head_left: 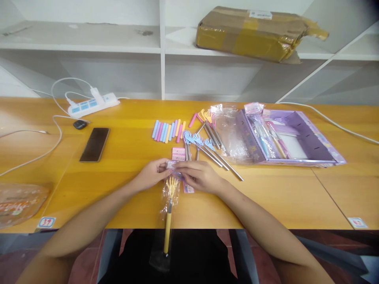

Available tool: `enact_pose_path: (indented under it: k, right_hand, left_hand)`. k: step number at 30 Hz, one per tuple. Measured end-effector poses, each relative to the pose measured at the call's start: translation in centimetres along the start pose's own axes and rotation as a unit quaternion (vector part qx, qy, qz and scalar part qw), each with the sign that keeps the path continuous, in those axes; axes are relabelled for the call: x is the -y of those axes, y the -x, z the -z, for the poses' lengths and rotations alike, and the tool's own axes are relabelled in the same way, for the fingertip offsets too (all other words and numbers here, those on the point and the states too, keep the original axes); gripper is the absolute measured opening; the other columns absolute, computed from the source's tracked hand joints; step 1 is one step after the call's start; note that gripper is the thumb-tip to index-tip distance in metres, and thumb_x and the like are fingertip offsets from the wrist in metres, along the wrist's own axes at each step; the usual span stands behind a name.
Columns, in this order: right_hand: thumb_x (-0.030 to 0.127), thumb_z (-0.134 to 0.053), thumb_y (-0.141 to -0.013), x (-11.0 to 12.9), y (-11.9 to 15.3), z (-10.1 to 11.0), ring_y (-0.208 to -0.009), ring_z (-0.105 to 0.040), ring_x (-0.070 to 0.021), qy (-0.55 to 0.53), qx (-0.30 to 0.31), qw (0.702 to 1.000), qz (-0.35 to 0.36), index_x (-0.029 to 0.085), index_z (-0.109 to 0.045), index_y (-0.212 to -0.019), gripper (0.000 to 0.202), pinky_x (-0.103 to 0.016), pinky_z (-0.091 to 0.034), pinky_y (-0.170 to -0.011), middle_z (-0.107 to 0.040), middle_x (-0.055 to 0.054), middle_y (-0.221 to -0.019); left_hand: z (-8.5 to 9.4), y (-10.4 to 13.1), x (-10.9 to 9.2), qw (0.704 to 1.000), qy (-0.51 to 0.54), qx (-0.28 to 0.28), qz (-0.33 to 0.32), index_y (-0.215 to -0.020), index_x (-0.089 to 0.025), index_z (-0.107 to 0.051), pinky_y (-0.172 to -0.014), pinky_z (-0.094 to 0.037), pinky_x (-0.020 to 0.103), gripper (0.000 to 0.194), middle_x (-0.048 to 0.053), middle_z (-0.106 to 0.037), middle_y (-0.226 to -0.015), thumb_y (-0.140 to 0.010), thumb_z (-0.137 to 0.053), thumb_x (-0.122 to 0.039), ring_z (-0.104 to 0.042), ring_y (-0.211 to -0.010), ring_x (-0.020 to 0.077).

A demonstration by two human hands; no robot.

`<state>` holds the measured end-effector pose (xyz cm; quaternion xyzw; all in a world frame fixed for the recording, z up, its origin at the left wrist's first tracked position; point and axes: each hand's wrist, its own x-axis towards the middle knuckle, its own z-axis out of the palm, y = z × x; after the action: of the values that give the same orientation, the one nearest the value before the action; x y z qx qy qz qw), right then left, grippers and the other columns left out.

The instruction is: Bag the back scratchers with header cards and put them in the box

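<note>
My left hand (152, 173) and my right hand (201, 176) meet at the table's front, fingers closed on a small printed card (171, 164) at the top of a clear plastic bag (159, 260). Inside the bag, a yellow back scratcher (167, 230) hangs with its claw upward and its handle past the table edge. Pink printed cards (178, 151) lie just beyond and beneath my hands. To the right are blue claw heads (197, 139) on metal rods, and orange and pink claw heads (205, 115) behind them. Loose coloured handle sleeves (167, 131) lie in a row.
A purple box (308, 161) with bagged scratchers stands at right, clear plastic bags (232, 138) beside it. A phone (94, 144), a power strip (94, 104) with cables and a clear printed pouch (22, 205) lie at left. A taped carton (248, 33) sits on the shelf.
</note>
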<state>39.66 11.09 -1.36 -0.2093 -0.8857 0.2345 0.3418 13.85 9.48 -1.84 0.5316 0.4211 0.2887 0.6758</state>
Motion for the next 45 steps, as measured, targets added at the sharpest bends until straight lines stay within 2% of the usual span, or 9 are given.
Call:
enact_pose_path:
  k: [9,15,22,27,33,36,40,42,45]
  right_hand:
    - [0.008,-0.056,-0.099,0.1,0.0,-0.1,-0.11,-0.079,-0.0171,0.008,0.008,0.999,0.04,0.024,-0.072,-0.129,0.037,-0.031,-0.064,-0.091,-0.081,-0.005,-0.126]
    - [0.01,-0.052,-0.1,0.4,0.0,0.5,-0.099,-0.08,-0.0156,0.059,0.023,0.995,0.082,0.024,-0.071,-0.133,0.04,-0.03,-0.061,-0.081,-0.083,-0.006,-0.119]
    - [0.017,-0.055,-0.099,0.3,0.3,0.2,-0.072,-0.072,-0.0169,0.091,-0.023,0.987,0.129,0.023,-0.072,-0.106,0.019,-0.033,-0.049,-0.063,-0.082,-0.005,-0.095]
    - [0.009,-0.046,-0.095,-0.3,0.4,0.4,-0.056,-0.057,-0.0143,0.026,-0.1,0.994,0.039,0.025,-0.059,-0.076,0.028,-0.031,-0.042,-0.06,-0.067,0.001,-0.066]
    - [0.018,-0.051,-0.101,-0.4,0.3,1.3,-0.065,-0.061,-0.0134,-0.134,-0.014,0.984,-0.118,0.021,-0.069,-0.085,0.024,-0.027,-0.046,-0.064,-0.071,-0.002,-0.076]
    - [0.04,-0.062,-0.104,0.4,0.0,0.8,-0.064,-0.062,-0.0131,-0.293,0.081,0.931,-0.202,0.018,-0.071,-0.104,0.023,-0.025,-0.047,-0.061,-0.072,-0.002,-0.082]
    - [0.056,-0.087,-0.085,1.8,-0.7,-0.3,-0.069,-0.062,-0.0118,-0.461,0.151,0.824,-0.292,0.018,-0.067,-0.108,0.048,-0.024,-0.05,-0.064,-0.07,0.002,-0.086]
    - [0.058,-0.089,-0.082,2.1,-1.1,-0.1,-0.071,-0.062,-0.012,-0.477,0.154,0.807,-0.314,0.018,-0.067,-0.102,0.05,-0.025,-0.051,-0.068,-0.069,0.002,-0.085]
    - [0.06,-0.079,-0.092,1.6,-2.0,1.9,-0.076,-0.065,-0.0145,-0.447,0.132,0.826,-0.316,0.017,-0.069,-0.099,0.045,-0.028,-0.053,-0.072,-0.071,-0.001,-0.086]
  left_hand:
    - [0.2,0.1,0.0,0.999,-0.035,-0.007,0.033,-0.099,-0.018,-0.064,-0.07,-0.054,0.029,0.038,0.001,-0.069,-0.086,-0.096,-0.074,-0.055,-0.067,-0.076,0.0169]
    - [0.2,-0.1,0.0,0.999,-0.019,0.002,0.035,-0.093,-0.018,-0.064,-0.069,-0.053,0.029,0.039,0.001,-0.071,-0.08,-0.092,-0.077,-0.055,-0.067,-0.072,0.0164]
    - [-0.1,0.1,-0.7,0.999,0.005,0.027,0.02,-0.099,-0.017,-0.069,-0.071,-0.051,0.028,0.04,0.005,-0.075,-0.089,-0.093,-0.077,-0.056,-0.068,-0.078,0.0178]
    - [0.1,0.1,-0.7,0.997,0.014,0.031,0.067,-0.118,-0.02,-0.069,-0.075,-0.056,0.03,0.043,0.008,-0.078,-0.105,-0.092,-0.079,-0.052,-0.073,-0.09,0.0208]
    - [-0.2,0.5,-1.2,0.99,-0.008,0.112,0.083,-0.126,-0.018,-0.073,-0.085,-0.062,0.039,0.058,0.011,-0.08,-0.112,-0.076,-0.095,-0.039,-0.077,-0.098,0.0273]
    - [0.1,0.6,-1.1,0.999,0.014,-0.001,0.044,-0.125,-0.018,-0.073,-0.092,-0.063,0.043,0.06,0.011,-0.081,-0.113,-0.075,-0.095,-0.042,-0.077,-0.103,0.0299]
    - [0.7,0.3,-1.1,0.98,0.065,-0.187,-0.022,-0.121,-0.017,-0.071,-0.096,-0.062,0.044,0.065,0.011,-0.08,-0.115,-0.068,-0.1,-0.042,-0.076,-0.107,0.0306]
    - [0.8,0.1,-1.4,0.971,0.105,-0.208,-0.059,-0.124,-0.019,-0.069,-0.093,-0.063,0.041,0.068,0.01,-0.078,-0.117,-0.07,-0.1,-0.045,-0.075,-0.105,0.0278]
    - [0.8,0.1,-1.9,0.974,0.147,-0.143,-0.097,-0.129,-0.022,-0.064,-0.085,-0.064,0.04,0.067,0.01,-0.076,-0.118,-0.078,-0.094,-0.053,-0.075,-0.097,0.0253]
